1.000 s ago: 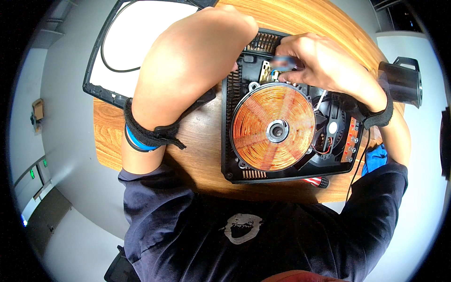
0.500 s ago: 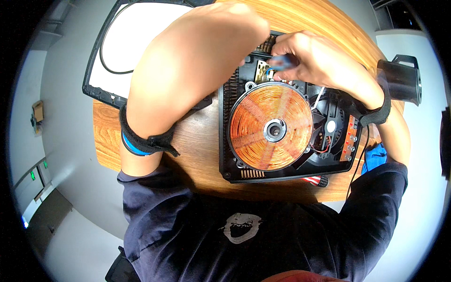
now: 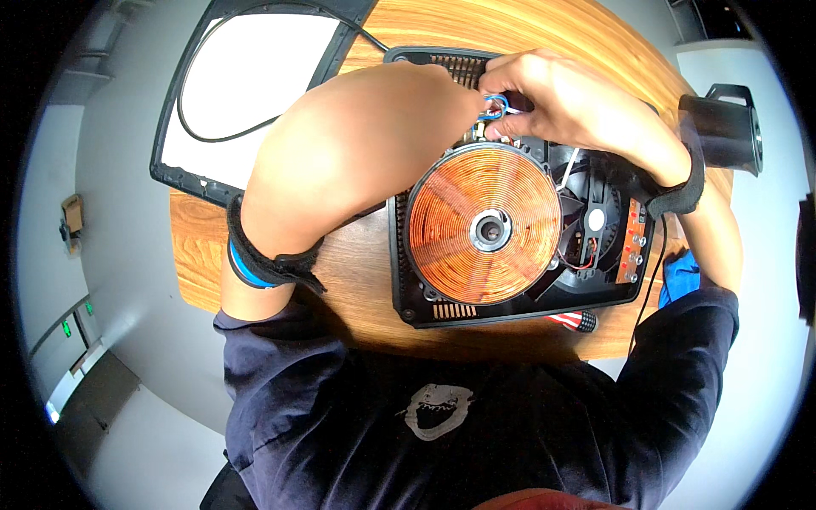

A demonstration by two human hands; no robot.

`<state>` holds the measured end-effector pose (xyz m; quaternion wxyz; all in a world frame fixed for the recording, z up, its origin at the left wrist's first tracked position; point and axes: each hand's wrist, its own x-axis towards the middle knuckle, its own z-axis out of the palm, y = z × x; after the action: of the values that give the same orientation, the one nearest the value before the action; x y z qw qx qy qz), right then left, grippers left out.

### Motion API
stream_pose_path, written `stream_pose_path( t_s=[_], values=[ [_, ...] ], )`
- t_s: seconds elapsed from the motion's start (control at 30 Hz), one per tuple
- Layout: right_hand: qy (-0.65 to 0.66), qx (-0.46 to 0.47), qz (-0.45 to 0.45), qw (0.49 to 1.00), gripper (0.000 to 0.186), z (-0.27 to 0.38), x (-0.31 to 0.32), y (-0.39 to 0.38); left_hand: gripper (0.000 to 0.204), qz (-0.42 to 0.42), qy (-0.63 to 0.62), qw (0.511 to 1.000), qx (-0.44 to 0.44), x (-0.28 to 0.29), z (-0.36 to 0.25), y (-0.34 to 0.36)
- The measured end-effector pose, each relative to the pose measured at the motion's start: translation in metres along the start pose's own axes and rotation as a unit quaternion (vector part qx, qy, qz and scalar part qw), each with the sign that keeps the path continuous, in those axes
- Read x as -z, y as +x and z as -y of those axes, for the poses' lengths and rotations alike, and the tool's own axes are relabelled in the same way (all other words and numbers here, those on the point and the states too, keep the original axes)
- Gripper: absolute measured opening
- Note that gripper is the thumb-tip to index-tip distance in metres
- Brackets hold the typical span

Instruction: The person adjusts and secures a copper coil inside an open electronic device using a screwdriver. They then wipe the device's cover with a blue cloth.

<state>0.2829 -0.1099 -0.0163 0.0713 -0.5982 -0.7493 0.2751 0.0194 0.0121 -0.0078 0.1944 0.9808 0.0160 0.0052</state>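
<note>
An opened induction cooker base lies on the wooden table, with a round copper coil on it. Beyond the coil, a looped blue wire rises between my hands. My right hand comes in from the right, thumb and fingers curled closed around the blue wire. My left hand reaches across from the left, its edge by the same wire. Its own back hides most of the left fingers, so I cannot see their grip. A black fan and an orange circuit board sit right of the coil.
A black-framed panel with a white face lies at the far left, a black cable curving across it. A black jug stands at the right edge. Blue cloth and a red-striped handle lie nearby.
The cooker base has shifted slightly away and left. The blurred dark object in my right hand no longer shows; a blue wire loop is visible there. My left hand has lowered toward it.
</note>
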Motion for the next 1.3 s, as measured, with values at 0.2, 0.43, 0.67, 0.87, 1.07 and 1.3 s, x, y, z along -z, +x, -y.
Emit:
stream_pose_path(
  t_s=[0.2,0.43,0.67,0.87,1.07,1.3],
  values=[
    [-0.015,0.066,-0.013,0.998,0.04,0.006,0.01,-0.013,0.037,0.03,0.009,0.999,0.017,0.006,-0.006,0.009],
    [0.0,-0.048,-0.078,0.996,0.04,-0.003,0.074,-0.096,0.037,0.069,0.031,0.996,0.037,0.011,-0.015,0.019],
    [0.012,-0.144,-0.108,0.984,0.032,-0.02,0.051,-0.201,0.032,0.094,0.013,0.995,0.038,0.021,-0.019,0.029],
    [-0.034,-0.345,-0.148,0.926,0.026,-0.043,0.039,-0.276,0.038,0.077,0.008,0.997,0.026,0.029,-0.033,0.031],
    [-0.024,-0.3,-0.154,0.941,0.025,-0.083,0.007,-0.305,0.036,0.09,0.003,0.996,0.014,0.025,-0.03,0.032],
    [-0.047,-0.309,-0.148,0.938,0.044,-0.11,-0.006,-0.303,0.035,0.126,0.013,0.991,0.029,0.023,-0.032,0.032]
  ],
)
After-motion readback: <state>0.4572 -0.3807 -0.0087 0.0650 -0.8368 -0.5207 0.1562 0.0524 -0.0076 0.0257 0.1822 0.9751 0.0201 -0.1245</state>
